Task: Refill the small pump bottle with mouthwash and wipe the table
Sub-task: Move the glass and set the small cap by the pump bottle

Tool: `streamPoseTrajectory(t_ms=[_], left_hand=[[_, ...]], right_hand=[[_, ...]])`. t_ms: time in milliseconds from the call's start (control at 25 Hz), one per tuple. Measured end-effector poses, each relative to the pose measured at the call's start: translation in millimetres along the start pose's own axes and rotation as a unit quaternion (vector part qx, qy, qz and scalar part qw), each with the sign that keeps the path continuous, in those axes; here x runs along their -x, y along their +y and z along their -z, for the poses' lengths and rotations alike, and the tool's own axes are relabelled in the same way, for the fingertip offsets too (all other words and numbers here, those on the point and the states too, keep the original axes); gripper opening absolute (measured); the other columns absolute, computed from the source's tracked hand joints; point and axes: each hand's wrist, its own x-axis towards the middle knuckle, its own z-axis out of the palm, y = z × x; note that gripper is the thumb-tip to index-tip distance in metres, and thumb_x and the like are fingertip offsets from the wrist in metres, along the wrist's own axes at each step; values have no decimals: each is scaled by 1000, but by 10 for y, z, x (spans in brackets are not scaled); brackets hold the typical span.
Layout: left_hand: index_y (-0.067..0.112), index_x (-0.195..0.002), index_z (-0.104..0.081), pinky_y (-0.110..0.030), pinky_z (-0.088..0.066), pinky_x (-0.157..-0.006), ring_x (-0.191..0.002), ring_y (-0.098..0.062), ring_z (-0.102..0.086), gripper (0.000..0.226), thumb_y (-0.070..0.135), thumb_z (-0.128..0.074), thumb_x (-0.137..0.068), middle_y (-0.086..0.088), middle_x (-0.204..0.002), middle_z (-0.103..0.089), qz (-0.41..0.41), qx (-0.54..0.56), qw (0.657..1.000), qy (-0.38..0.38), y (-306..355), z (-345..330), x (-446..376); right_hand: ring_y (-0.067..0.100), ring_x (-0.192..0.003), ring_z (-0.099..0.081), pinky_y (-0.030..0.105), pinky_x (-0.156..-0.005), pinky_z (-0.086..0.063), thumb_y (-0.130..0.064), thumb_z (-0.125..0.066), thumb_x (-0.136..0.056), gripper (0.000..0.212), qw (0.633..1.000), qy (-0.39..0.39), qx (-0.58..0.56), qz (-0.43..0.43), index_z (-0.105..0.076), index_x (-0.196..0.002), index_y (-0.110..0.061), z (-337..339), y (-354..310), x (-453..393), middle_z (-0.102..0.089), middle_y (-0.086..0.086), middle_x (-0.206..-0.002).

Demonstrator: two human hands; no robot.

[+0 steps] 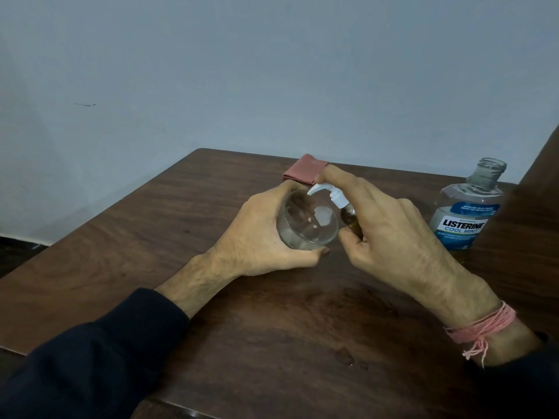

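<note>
Head view, left hand (257, 234) curled round clear round glass (307, 220), right hand (390, 228) gripping white-pumped amber bottle (351, 220).

A dark wood-grain table (127, 255) with rounded corners stands against a plain pale blue-grey wall (272, 71); dark floor (15, 249) shows at the left, under dim light
</note>
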Motion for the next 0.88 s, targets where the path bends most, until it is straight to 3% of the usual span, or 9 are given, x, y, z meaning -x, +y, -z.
streamPoseTrajectory(t_ms=[120,200,320,400,520,640,880], left_hand=[[46,-132,-62,-32,-66,-96,-113,-2,-78,77,53,-102,-67,24,-121,-77,-13,-48,999,20,-49,15,-8],[39,-137,-66,-36,-66,-99,-116,-4,-77,81,54,-102,-66,22,-124,-77,-14,-68,997,28,-102,14,-17],[33,-142,-71,-40,-65,-102,-120,-7,-76,85,52,-102,-66,20,-130,-77,-14,-85,995,42,-163,-10,-24],[35,-142,-70,-42,-66,-99,-118,-8,-77,84,51,-102,-66,21,-127,-77,-12,-76,996,49,-188,-29,-24],[39,-141,-66,-41,-66,-97,-114,-2,-76,84,53,-101,-67,32,-122,-72,-21,-78,996,43,-182,-46,-24],[43,-141,-64,-38,-65,-98,-114,2,-72,85,55,-101,-66,42,-120,-65,-30,-97,994,41,-163,-42,-25],[38,-140,-70,-38,-65,-101,-118,-2,-75,86,58,-103,-64,26,-127,-76,-13,-87,995,38,-153,-16,-32]], right_hand=[[28,-78,-72,48,-80,-65,-15,-70,-93,93,999,-14,9,-28,-16,-160,-50,23,-10,-11,-64,-8,-133],[28,-81,-73,49,-83,-65,-17,-70,-94,93,999,-24,7,-40,-15,-160,-50,25,-6,-22,-64,-7,-132],[20,-81,-67,45,-84,-63,-18,-70,-93,95,998,-41,-6,-52,-14,-161,-52,17,-25,-28,-61,-17,-116],[9,-72,-61,35,-76,-58,-17,-70,-89,93,997,-41,-53,-43,-20,-157,-56,-1,-57,-21,-56,-26,-97],[-1,-75,-66,23,-65,-49,-15,-71,-88,89,991,-40,-128,-27,-25,-149,-61,-34,-110,-10,-59,-32,-96],[9,-74,-65,38,-71,-60,-15,-70,-89,89,996,-28,-87,-15,-24,-152,-58,-54,-123,-3,-59,-24,-108],[27,-86,-72,49,-84,-64,-17,-69,-93,95,998,-22,-16,-56,-14,-160,-55,-30,19,-29,-66,-9,-128]])
